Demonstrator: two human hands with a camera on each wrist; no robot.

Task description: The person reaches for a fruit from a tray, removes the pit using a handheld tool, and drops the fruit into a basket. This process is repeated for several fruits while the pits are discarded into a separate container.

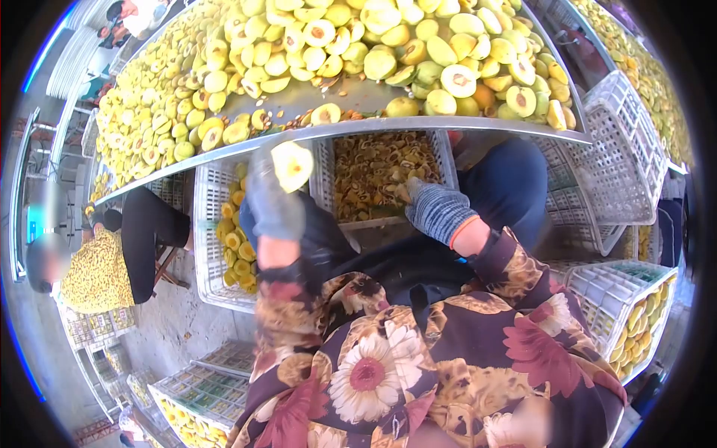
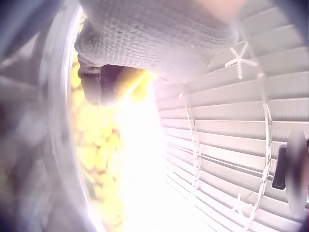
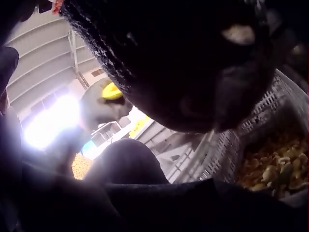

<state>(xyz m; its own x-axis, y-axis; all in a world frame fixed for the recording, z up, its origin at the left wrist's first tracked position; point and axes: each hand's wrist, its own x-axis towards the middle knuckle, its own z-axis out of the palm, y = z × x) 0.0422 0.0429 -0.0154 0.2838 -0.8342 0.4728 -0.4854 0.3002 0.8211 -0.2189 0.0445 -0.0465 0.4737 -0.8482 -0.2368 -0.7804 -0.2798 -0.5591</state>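
My left hand (image 1: 275, 198), in a grey knit glove, is blurred at the table's front edge. It holds a pale yellow peach-like fruit half (image 1: 293, 166) with a darker centre; in the left wrist view the gloved fingers pinch this yellow fruit (image 2: 135, 87). My right hand (image 1: 442, 211), in a blue-grey knit glove, is curled over a white crate (image 1: 447, 160) of brown scraps. A small pale thing (image 3: 240, 34) shows against the dark glove in the right wrist view; I cannot tell whether the fingers grip it.
A metal-edged table (image 1: 351, 128) heaped with fruit halves (image 1: 321, 33) crosses in front. Left of my knees stands a crate (image 1: 224, 297) of yellow halves. Tilted and stacked crates (image 1: 620, 160) flank the right side. Another person (image 1: 93, 269) sits at the left.
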